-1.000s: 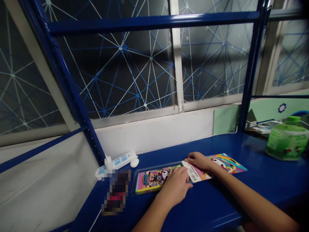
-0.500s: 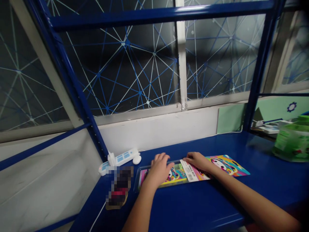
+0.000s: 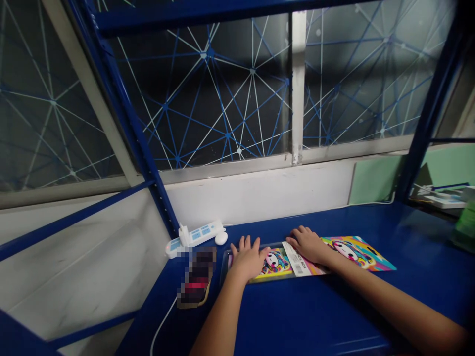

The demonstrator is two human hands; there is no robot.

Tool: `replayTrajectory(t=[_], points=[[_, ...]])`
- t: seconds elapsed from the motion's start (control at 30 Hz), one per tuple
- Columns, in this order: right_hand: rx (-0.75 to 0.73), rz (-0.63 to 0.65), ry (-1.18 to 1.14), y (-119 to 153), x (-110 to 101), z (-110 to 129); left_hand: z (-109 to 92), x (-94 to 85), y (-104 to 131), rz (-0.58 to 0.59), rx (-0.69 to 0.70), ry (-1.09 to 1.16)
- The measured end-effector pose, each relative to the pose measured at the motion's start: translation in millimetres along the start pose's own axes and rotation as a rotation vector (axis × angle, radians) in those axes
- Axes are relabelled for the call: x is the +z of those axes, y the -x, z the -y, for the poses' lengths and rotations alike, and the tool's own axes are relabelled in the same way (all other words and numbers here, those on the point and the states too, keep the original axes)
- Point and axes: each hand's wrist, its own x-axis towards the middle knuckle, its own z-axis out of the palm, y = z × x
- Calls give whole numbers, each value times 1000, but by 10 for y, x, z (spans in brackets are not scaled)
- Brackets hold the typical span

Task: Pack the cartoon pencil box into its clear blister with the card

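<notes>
A colourful pencil box [image 3: 279, 262] with a cartoon character lies in a clear plastic tray [image 3: 224, 269] on the blue table. My left hand [image 3: 248, 261] rests over its left part, fingers spread, covering some of the picture. A bright printed card [image 3: 351, 253] with a white label reading "BOX" overlaps the right part of the tray. On this card's left half lies my right hand [image 3: 308, 244], fingers loosely apart and nothing gripped. What is beneath both palms is hidden.
Left of the tray lies a blurred-out dark, flat object [image 3: 196, 279] with a white cable [image 3: 161, 321]. Behind it are a white power strip [image 3: 202, 234] and a small white rounded item [image 3: 221, 238]. A green package [image 3: 465, 227] stands at the right edge. Blue frame posts [image 3: 152, 168] rise behind.
The view has shifted, so the table things appear further right. My right hand's fingers have uncurled and spread further on the card. My left hand's fingers have spread wider.
</notes>
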Motion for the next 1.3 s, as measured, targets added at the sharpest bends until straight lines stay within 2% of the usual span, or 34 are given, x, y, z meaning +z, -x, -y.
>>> replayTrajectory(t=[0.17,0.33,0.4,0.5,0.67,0.8,0.9,1.1,1.2,1.3], points=[[-63,-2,65,-62,43,436,5,-2,-20,-12,-10,121],[-123,7,83,-129,101,1011,71,-154,-91,3,-25,332],[-138,7,87,-143,115,1149,117,-232,-116,-12,-11,433],[-158,4,88,-140,119,1200,182,-333,-139,-83,11,563],[-202,13,84,-132,105,1062,288,-442,-152,-220,-27,704],[-226,36,69,-148,86,834,338,-426,-169,-268,-104,832],[-217,58,55,-149,55,554,288,-293,-199,-268,-179,965],[-134,86,29,-70,-29,-60,9,173,-208,-243,-293,1333],[-84,76,24,-43,-34,-193,-120,327,-190,-199,-338,1498],[-36,46,18,-71,2,-151,-201,382,-193,-186,-344,1609]])
